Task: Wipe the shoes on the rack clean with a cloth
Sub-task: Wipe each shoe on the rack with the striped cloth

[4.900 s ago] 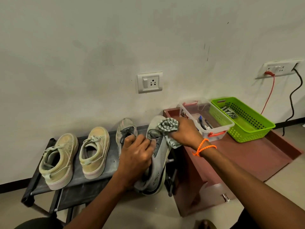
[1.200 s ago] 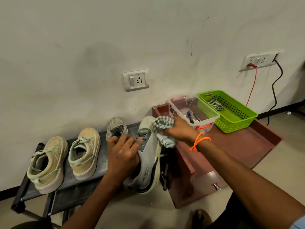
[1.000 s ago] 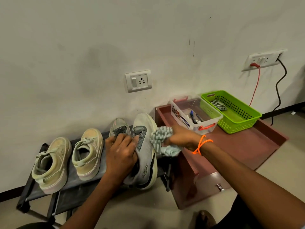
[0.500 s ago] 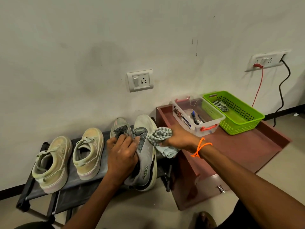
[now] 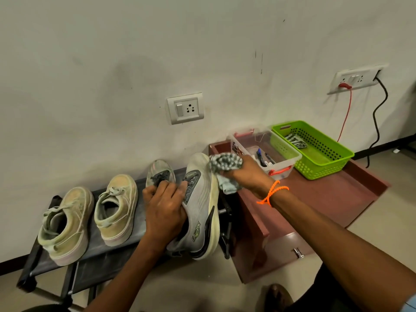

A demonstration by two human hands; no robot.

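Head view shows the right hand (image 5: pixel 246 174) with the bunched green-and-white striped cloth (image 5: pixel 225 164) now up at the toe of the grey running shoe (image 5: pixel 199 206), higher than half a second ago, when it rubbed the shoe's side. Its fingers are curled round the cloth. The left hand (image 5: pixel 163 208) still grips the shoe's laced top, tilting it at the right end of the black metal shoe rack (image 5: pixel 56 271). Two pale canvas sneakers (image 5: pixel 90 219) sit on the rack. Beside it, a maroon desk (image 5: pixel 326 199) carries a clear plastic box (image 5: pixel 281 161) and green perforated basket (image 5: pixel 324 163) below the white wall.
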